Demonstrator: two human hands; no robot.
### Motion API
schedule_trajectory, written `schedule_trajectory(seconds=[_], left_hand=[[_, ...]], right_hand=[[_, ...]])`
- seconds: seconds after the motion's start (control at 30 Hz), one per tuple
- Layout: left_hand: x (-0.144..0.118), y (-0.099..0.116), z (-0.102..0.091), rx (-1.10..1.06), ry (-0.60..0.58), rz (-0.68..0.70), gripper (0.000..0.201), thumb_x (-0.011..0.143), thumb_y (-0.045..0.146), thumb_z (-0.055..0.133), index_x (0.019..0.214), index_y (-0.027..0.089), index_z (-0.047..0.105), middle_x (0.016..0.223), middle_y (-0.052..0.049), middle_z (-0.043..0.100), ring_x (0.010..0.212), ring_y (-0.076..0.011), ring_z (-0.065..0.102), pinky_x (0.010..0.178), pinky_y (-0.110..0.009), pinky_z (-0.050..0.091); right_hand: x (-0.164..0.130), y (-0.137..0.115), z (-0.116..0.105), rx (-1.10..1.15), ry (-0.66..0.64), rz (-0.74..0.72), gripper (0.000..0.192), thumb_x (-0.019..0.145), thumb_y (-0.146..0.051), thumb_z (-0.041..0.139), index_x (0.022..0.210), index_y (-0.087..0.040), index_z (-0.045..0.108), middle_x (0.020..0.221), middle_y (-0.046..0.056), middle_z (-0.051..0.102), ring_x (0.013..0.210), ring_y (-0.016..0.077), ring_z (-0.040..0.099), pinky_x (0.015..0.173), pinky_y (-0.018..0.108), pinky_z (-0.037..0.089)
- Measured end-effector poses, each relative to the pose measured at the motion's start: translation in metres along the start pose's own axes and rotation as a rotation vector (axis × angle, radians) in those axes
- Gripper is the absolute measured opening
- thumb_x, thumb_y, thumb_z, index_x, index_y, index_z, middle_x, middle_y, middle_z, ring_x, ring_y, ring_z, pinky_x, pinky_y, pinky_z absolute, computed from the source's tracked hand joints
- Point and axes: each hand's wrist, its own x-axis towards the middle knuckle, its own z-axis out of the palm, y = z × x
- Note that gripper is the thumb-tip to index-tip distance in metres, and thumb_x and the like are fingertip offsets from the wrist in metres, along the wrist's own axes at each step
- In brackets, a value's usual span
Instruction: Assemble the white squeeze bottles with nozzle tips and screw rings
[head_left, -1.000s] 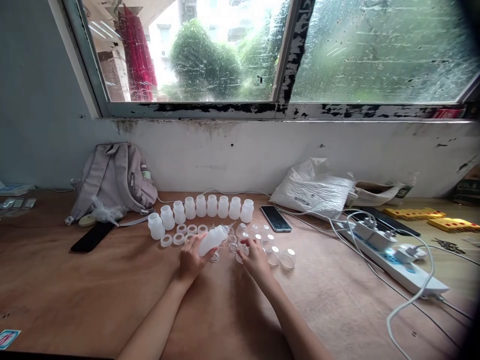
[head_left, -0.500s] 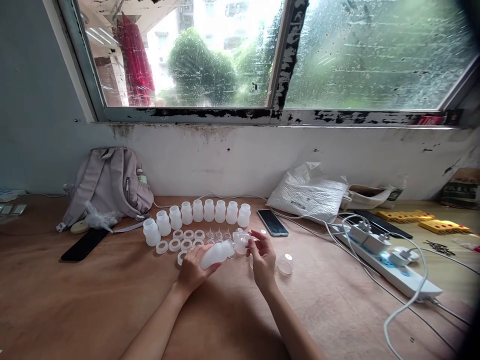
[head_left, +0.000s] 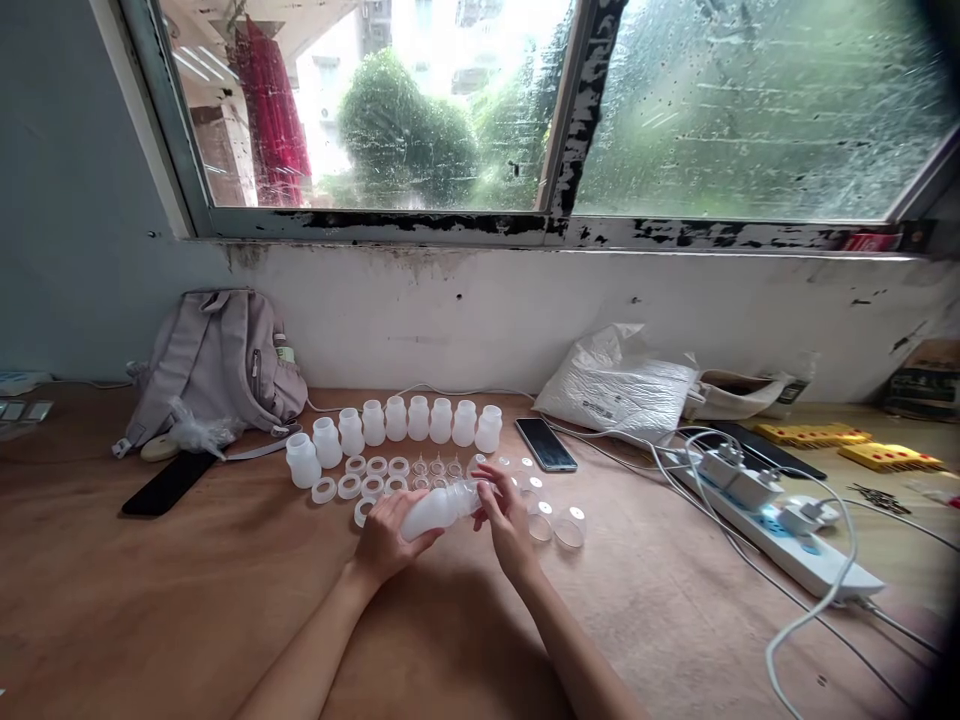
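Note:
My left hand (head_left: 388,540) is wrapped round a translucent white baby bottle (head_left: 431,513), held tilted with its top toward the right. At that top end my right hand (head_left: 507,515) has its fingers closed round a clear cap (head_left: 468,494), which meets the bottle's neck. The fingers partly hide the cap. Behind my hands, white collar rings (head_left: 349,487) lie in rows beside small clear nipples (head_left: 437,467). Several more bottles (head_left: 395,419) stand upright in a curved row at the back. Clear caps (head_left: 570,530) rest on the table right of my right hand.
A phone (head_left: 545,445) lies behind the caps, near a silver padded bag (head_left: 616,385). To the right are a white power strip (head_left: 795,545) with loose cables and yellow parts (head_left: 890,457). A backpack (head_left: 217,365) and a black phone-like slab (head_left: 168,486) are at the left.
My right hand has moved left with the clear cap, bringing it from just off the bottle's end onto the neck. My left hand keeps its hold on the bottle.

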Motion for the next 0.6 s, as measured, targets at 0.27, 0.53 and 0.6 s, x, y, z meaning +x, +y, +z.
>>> schedule_trajectory(seconds=[0.27,0.53,0.6], left_hand=[[-0.007,0.007,0.006,-0.093,-0.016,0.001,0.040,0.075,0.040,0.055,0.109,0.020,0.050,0.096,-0.009,0.060,0.086,-0.0217,0.057,0.075,-0.034,0.047],[-0.012,0.009,0.006,-0.065,-0.044,0.104,0.043,0.074,0.037,0.056,0.112,0.019,0.047,0.094,-0.010,0.060,0.082,-0.0222,0.058,0.071,-0.034,0.047],[-0.013,0.013,0.006,-0.074,-0.045,0.093,0.042,0.074,0.037,0.055,0.112,0.018,0.047,0.094,-0.010,0.060,0.082,-0.0222,0.057,0.070,-0.034,0.047]], right_hand=[[-0.010,0.009,0.008,-0.075,0.061,-0.019,0.025,0.080,-0.041,0.046,0.088,-0.019,0.053,0.056,-0.004,0.049,0.039,0.0083,0.044,0.037,0.020,0.036],[-0.023,0.019,0.017,-0.230,0.243,-0.179,0.017,0.083,-0.034,0.040,0.084,-0.019,0.049,0.072,0.002,0.053,0.056,0.0132,0.047,0.050,0.026,0.038],[-0.024,0.020,0.017,-0.212,0.245,-0.162,0.017,0.084,-0.033,0.039,0.084,-0.019,0.048,0.069,0.002,0.052,0.056,0.0138,0.047,0.050,0.026,0.038]])
